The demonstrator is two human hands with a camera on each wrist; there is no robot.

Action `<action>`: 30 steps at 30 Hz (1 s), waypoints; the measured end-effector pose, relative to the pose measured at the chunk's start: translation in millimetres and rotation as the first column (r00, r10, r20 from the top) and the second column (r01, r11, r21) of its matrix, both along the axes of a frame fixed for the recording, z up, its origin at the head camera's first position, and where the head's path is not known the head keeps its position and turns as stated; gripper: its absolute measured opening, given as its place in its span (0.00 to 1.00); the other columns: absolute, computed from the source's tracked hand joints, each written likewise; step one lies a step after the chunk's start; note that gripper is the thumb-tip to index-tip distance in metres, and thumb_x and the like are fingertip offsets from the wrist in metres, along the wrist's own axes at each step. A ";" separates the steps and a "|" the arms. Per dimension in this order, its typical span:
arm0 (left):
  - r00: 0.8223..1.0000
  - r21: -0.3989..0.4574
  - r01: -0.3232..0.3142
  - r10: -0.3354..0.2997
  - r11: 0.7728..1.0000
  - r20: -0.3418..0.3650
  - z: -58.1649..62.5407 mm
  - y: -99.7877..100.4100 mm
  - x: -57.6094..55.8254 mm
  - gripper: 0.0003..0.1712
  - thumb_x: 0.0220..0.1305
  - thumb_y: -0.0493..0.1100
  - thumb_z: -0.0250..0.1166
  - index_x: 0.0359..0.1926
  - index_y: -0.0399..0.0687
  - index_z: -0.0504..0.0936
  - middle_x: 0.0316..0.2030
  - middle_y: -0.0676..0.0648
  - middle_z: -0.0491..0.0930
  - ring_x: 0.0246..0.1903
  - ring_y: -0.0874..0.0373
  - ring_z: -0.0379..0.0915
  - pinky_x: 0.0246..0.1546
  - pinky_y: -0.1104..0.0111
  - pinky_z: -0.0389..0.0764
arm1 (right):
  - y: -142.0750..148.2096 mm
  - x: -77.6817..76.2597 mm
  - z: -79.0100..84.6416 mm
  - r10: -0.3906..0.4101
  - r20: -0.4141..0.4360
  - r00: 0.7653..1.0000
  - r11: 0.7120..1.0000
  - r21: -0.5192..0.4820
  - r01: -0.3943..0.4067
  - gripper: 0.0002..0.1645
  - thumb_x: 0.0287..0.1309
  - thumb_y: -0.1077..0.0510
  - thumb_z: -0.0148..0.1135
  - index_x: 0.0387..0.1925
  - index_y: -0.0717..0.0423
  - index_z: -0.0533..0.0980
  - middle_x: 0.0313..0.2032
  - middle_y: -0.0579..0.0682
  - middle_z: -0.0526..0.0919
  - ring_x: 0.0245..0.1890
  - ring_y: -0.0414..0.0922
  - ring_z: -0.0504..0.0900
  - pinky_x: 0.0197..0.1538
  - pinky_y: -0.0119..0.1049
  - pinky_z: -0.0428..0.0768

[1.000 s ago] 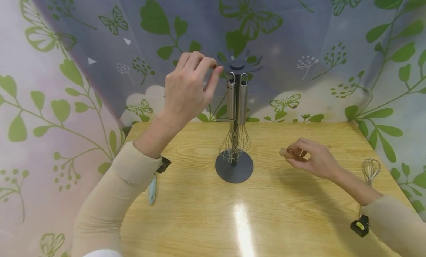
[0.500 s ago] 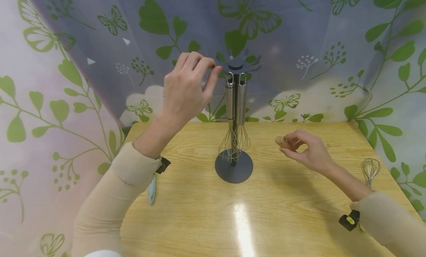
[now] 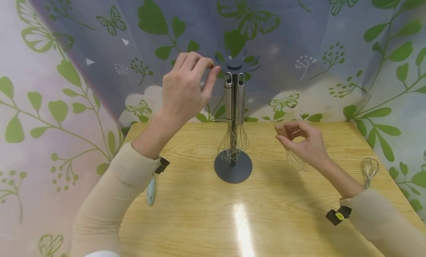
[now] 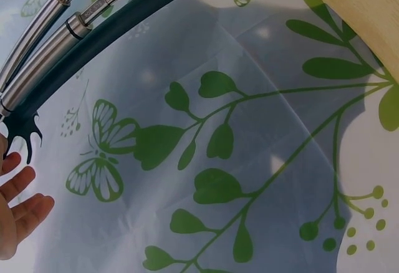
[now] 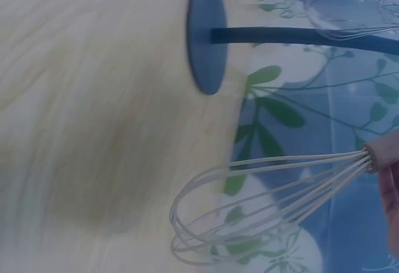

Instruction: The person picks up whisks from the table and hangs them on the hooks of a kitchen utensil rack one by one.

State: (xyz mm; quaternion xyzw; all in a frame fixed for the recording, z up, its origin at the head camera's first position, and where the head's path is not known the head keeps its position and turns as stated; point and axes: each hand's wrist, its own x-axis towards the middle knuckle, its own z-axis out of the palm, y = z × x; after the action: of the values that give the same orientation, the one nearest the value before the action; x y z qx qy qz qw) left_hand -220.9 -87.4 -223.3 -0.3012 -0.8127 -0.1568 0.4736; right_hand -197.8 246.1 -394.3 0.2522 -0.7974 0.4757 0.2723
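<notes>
A dark utensil stand (image 3: 237, 172) has a round base and a ring of hooks on top. Two steel-handled whisks hang from it, one on the left (image 3: 229, 101) and one on the right (image 3: 240, 105). My left hand (image 3: 184, 87) is raised at the stand's left side, thumb and index finger pinching at a hook tip; the left wrist view has its fingers (image 4: 25, 217) right by the hooks. To the right of the stand, my right hand (image 3: 307, 144) grips the wooden handle (image 3: 281, 130) of a third whisk (image 5: 268, 210), whose wire loops hang downward above the table.
A small wire whisk (image 3: 369, 168) lies at the table's right side. Partly behind my left forearm is a light blue handle (image 3: 151, 192). The wooden table (image 3: 193, 220) ends at a patterned curtain (image 3: 299, 35) at the back and sides.
My right hand has risen and moved slightly left toward the stand, bringing the wooden-handled whisk more upright. The left hand stays at the hook.
</notes>
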 end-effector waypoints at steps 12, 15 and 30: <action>1.000 -0.001 0.003 -0.003 1.000 -0.001 -0.5 -0.6 0.0 0.20 0.83 0.51 0.55 0.42 0.43 0.86 0.39 0.43 0.84 0.45 0.43 0.79 0.22 0.58 0.80 | -29.4 -3.5 29.3 0.046 -0.019 0.999 0.964 -0.261 -0.049 0.19 0.46 0.81 0.72 0.44 0.76 0.81 0.32 0.32 0.86 0.31 0.31 0.84 0.34 0.20 0.82; 1.000 0.001 0.003 -0.003 1.000 -0.002 -0.3 -0.2 0.2 0.20 0.83 0.51 0.55 0.42 0.43 0.86 0.39 0.43 0.84 0.45 0.43 0.79 0.22 0.58 0.80 | -35.6 -1.8 41.0 0.045 -0.012 0.999 0.952 -0.301 -0.046 0.18 0.49 0.81 0.71 0.45 0.78 0.80 0.32 0.33 0.87 0.31 0.32 0.84 0.33 0.22 0.83; 1.000 0.000 -0.001 0.001 1.000 -0.007 -1.1 0.3 0.5 0.21 0.83 0.52 0.54 0.42 0.43 0.86 0.39 0.42 0.83 0.46 0.43 0.79 0.23 0.58 0.81 | -56.7 -2.5 79.1 0.129 -0.058 0.990 0.921 -0.364 -0.141 0.17 0.52 0.78 0.72 0.44 0.77 0.79 0.30 0.38 0.88 0.29 0.36 0.85 0.31 0.25 0.82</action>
State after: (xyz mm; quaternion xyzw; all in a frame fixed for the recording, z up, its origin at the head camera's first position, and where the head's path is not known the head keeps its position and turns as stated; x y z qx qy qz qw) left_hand -220.4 -87.2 -224.5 -0.3015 -0.8112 -0.1554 0.4764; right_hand -200.3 189.4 -315.2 0.2590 -0.6707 0.6297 0.2942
